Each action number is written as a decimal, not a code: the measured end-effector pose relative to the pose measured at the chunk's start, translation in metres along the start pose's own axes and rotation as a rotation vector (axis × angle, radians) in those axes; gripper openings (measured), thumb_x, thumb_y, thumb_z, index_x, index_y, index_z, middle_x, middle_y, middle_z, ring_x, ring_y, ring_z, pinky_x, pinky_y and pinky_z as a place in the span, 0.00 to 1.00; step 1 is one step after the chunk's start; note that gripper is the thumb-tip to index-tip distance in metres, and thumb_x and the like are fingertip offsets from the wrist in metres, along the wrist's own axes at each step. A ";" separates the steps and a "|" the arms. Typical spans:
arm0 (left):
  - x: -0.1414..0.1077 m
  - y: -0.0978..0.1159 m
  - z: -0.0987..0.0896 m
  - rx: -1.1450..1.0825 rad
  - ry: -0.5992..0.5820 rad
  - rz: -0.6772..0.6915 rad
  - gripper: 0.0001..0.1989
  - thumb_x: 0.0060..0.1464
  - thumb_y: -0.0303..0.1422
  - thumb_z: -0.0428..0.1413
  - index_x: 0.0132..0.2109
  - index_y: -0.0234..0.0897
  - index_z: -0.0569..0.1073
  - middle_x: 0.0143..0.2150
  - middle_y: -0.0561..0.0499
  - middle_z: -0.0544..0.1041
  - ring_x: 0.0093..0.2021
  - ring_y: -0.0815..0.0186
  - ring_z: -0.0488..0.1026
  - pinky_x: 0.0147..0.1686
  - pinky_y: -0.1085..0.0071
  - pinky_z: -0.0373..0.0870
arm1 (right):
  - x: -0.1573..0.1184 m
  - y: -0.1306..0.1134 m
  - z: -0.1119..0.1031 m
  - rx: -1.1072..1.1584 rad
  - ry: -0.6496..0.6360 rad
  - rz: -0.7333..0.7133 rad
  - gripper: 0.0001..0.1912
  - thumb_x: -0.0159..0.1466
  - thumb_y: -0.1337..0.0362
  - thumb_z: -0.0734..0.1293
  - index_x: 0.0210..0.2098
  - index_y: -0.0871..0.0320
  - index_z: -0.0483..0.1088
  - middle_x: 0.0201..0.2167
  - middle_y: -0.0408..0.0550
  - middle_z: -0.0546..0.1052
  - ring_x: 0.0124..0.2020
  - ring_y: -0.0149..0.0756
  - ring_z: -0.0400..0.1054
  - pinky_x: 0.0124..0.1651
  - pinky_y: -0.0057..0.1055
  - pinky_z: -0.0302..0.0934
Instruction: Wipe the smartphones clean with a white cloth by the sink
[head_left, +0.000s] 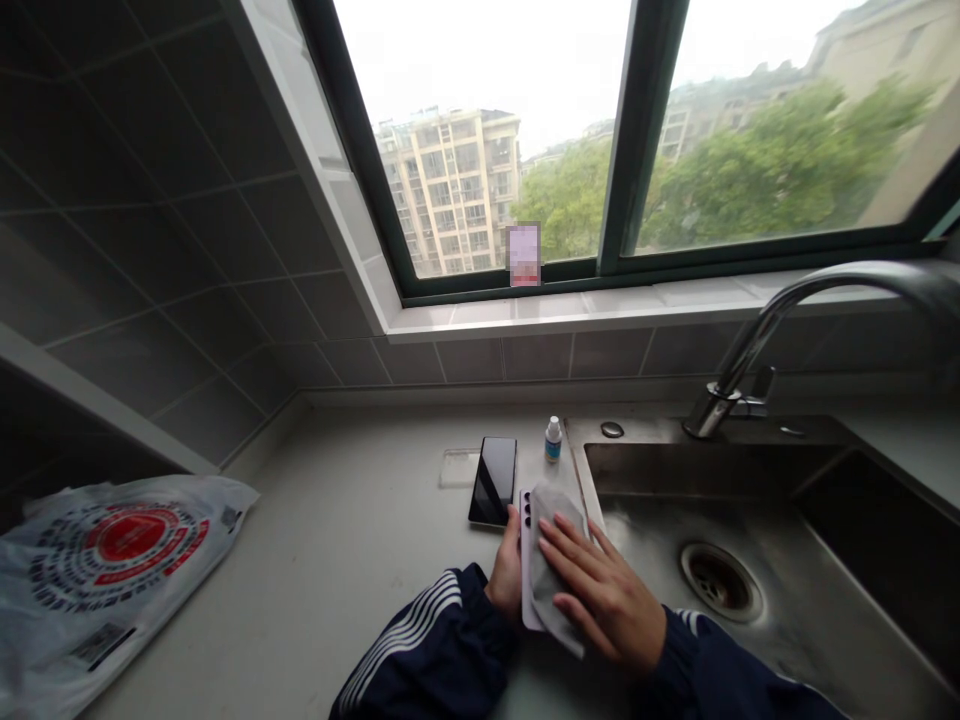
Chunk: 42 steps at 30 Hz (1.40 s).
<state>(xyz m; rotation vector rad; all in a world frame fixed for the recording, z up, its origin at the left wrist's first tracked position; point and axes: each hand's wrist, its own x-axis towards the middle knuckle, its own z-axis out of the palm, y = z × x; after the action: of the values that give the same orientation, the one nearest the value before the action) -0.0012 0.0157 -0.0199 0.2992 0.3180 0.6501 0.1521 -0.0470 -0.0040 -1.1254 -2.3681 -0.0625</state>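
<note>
A pale lilac phone lies tilted in my left hand, its back with dark camera lenses facing up. My left fingers wrap around its left edge. Over most of that back is a thin grey cloth. My right hand rests on the cloth with its fingers stretched out and apart, pressing it against the phone. Just beyond my left hand, a second phone with a dark screen is on the counter. Near the sink's corner stands a small white bottle with a blue label.
A clear phone case lies partly under the dark phone. The steel sink and its tap are to the right. A printed white plastic bag sits on the counter at left. Behind is a window.
</note>
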 end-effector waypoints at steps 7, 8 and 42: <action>-0.001 -0.001 -0.001 -0.008 -0.022 -0.058 0.42 0.56 0.59 0.41 0.55 0.22 0.71 0.51 0.36 0.76 0.58 0.55 0.68 0.65 0.64 0.50 | 0.001 -0.007 0.001 0.001 -0.031 -0.064 0.26 0.69 0.58 0.59 0.65 0.59 0.57 0.66 0.49 0.58 0.68 0.47 0.46 0.69 0.53 0.32; -0.001 -0.001 -0.001 -0.005 -0.015 -0.050 0.40 0.57 0.58 0.42 0.54 0.23 0.71 0.52 0.36 0.76 0.59 0.56 0.68 0.65 0.64 0.50 | 0.001 -0.005 0.002 -0.015 -0.034 -0.054 0.26 0.69 0.59 0.59 0.65 0.58 0.57 0.66 0.48 0.58 0.68 0.47 0.47 0.69 0.53 0.33; -0.006 -0.002 0.006 0.068 -0.093 0.004 0.38 0.61 0.54 0.37 0.60 0.24 0.66 0.60 0.38 0.70 0.68 0.61 0.54 0.68 0.68 0.40 | 0.005 -0.006 0.001 -0.022 0.005 -0.001 0.30 0.69 0.60 0.59 0.67 0.63 0.51 0.67 0.54 0.54 0.69 0.49 0.44 0.69 0.51 0.38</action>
<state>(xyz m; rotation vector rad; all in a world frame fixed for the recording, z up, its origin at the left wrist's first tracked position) -0.0027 0.0093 -0.0135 0.3939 0.2511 0.6280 0.1446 -0.0473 -0.0015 -1.1335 -2.3685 -0.0920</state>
